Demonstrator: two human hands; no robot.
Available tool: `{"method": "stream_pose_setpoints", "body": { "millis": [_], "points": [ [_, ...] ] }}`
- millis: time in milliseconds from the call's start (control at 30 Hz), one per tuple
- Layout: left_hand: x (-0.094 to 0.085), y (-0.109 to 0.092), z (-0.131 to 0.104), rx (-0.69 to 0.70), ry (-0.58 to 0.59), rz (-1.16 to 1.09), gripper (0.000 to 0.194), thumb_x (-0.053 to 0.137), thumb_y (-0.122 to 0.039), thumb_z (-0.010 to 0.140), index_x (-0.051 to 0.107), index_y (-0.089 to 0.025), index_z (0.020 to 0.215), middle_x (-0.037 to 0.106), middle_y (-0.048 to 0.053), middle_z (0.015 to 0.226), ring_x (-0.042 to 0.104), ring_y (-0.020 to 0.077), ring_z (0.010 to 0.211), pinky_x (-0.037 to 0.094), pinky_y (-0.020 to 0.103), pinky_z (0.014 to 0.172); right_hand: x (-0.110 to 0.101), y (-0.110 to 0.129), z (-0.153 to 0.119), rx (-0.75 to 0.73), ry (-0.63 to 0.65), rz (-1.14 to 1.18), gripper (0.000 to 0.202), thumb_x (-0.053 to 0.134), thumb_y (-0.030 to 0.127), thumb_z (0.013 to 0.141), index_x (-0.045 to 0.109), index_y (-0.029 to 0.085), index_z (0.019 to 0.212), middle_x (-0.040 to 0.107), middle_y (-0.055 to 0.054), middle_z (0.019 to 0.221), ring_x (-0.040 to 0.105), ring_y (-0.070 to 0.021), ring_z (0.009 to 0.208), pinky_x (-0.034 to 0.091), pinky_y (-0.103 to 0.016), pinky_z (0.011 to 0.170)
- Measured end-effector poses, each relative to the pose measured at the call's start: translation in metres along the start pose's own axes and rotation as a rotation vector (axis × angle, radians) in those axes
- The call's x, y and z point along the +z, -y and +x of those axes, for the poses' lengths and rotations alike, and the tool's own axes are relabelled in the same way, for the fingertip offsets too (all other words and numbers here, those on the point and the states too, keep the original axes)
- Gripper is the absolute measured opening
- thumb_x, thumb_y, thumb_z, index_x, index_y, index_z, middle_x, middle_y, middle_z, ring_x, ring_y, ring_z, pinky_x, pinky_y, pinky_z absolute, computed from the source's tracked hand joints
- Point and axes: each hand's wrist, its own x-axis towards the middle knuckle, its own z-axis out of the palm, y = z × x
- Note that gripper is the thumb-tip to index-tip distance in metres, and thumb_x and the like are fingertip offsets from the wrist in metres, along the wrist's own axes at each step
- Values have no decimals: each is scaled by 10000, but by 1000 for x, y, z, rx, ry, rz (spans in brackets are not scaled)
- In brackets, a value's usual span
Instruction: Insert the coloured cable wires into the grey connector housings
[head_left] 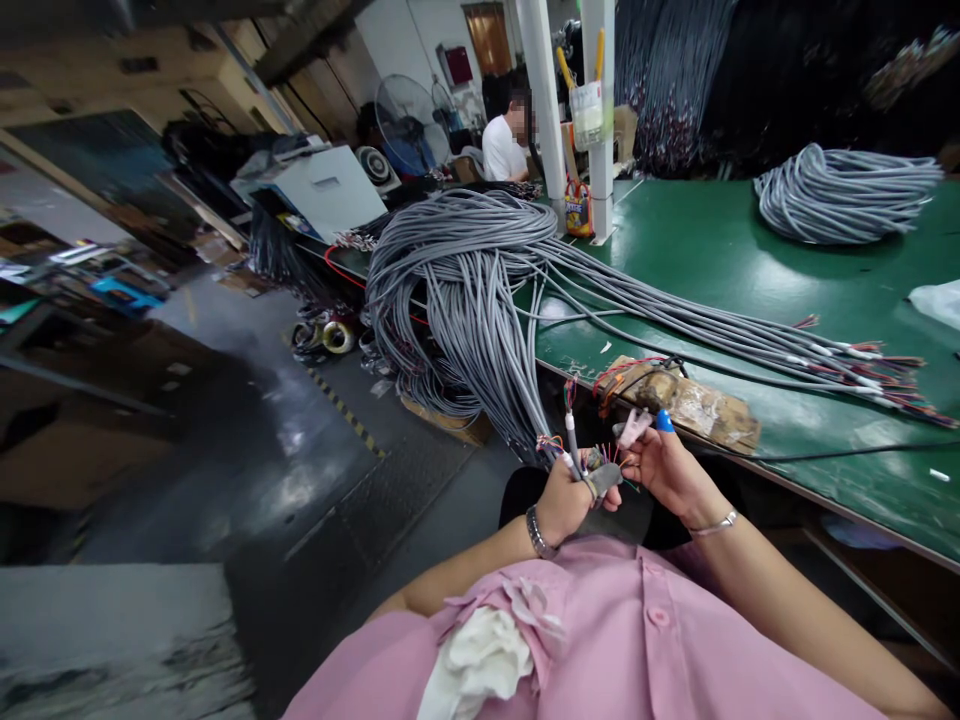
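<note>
My left hand (566, 503) is closed around the stripped ends of grey cables (572, 437), with a grey cover on its thumb. Thin coloured wires (609, 457) fan out of a cable end between my two hands. Close by on the right, my right hand (670, 478) has its fingertips pinched together at these wires; one digit wears a blue finger cot (664, 421). A pale pink piece (634, 428) shows at its fingertips, its kind unclear. From my left hand the cables run up into a large grey cable bundle (465, 250) draped over the table edge.
On the green table (675, 260) lie a tape-wrapped wooden block (694, 405), cable ends with bared wires (862, 370) and a coiled cable bundle (844, 195). A white post (541, 90) rises behind. Farther back sits a person (502, 148) near a fan (405, 110).
</note>
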Motion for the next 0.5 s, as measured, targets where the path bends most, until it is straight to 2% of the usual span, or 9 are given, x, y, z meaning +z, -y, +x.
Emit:
{"method": "stream_pose_setpoints", "body": {
  "millis": [133, 267, 400, 500],
  "points": [
    [1, -1, 0, 32, -51, -28, 403, 659, -495, 755, 585, -124, 618, 629, 46, 535, 557, 104, 434, 364, 198, 422, 3, 0, 1, -90, -55, -26, 260, 640, 470, 809, 674, 213, 835, 633, 0, 721, 538, -110, 596, 463, -242, 578],
    [6, -1, 5, 38, -70, -43, 386, 657, -474, 764, 587, -122, 621, 627, 47, 529, 565, 109, 434, 337, 195, 407, 1, -5, 3, -135, -80, -41, 349, 593, 541, 816, 686, 206, 850, 636, -19, 747, 538, -123, 621, 460, -261, 595],
    [10, 0, 9, 37, -73, -37, 385, 655, -461, 768, 590, -121, 598, 620, 45, 520, 557, 106, 425, 342, 198, 410, -4, -11, 7, -305, -158, -115, 376, 615, 568, 789, 688, 201, 819, 627, -23, 739, 507, -125, 609, 436, -258, 569],
    [11, 1, 11, 38, -78, -37, 412, 641, -486, 771, 594, -120, 587, 606, 41, 501, 543, 103, 414, 349, 202, 409, -3, -12, 11, -255, -121, -92, 406, 624, 596, 764, 693, 198, 806, 643, -32, 725, 517, -131, 594, 431, -267, 554]
  ]
}}
